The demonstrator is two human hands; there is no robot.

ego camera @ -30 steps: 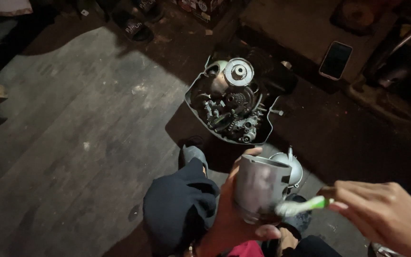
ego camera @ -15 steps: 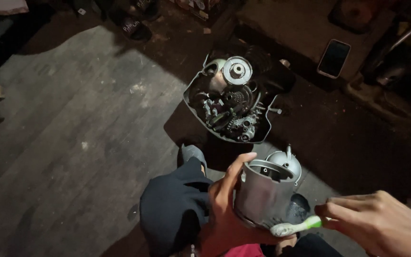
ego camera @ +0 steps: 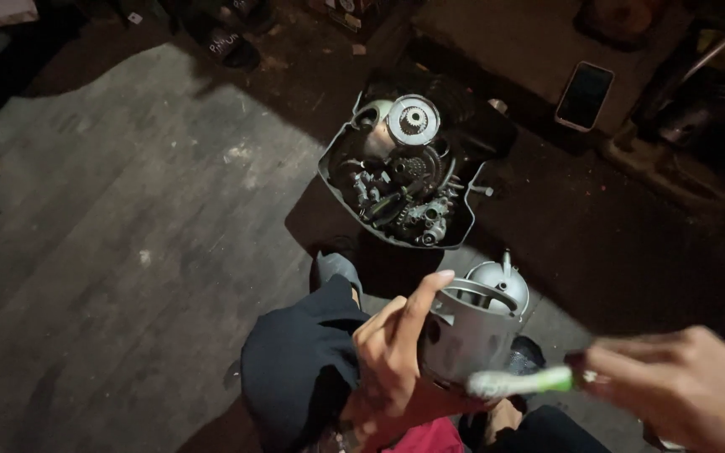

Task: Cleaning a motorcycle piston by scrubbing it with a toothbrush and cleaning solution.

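My left hand (ego camera: pixel 392 356) grips a grey metal piston (ego camera: pixel 467 331), hollow side turned up, low in the middle of the head view. My right hand (ego camera: pixel 681 390) comes in from the lower right and holds a green and white toothbrush (ego camera: pixel 518 383). The bristle end of the brush lies against the lower side of the piston. A dark sleeve covers my left forearm (ego camera: pixel 295 369).
A black tray (ego camera: pixel 333 172) on the wooden floor holds several gears and engine parts, a round toothed disc (ego camera: pixel 414 119) among them. A smartphone (ego camera: pixel 585 95) lies at the upper right. A rounded metal part (ego camera: pixel 499 285) sits just behind the piston. Sandals (ego camera: pixel 228 38) lie at the top.
The piston has risen and tilted a little in my left hand. The toothbrush has shifted along the piston's lower side. The view has swung slightly.
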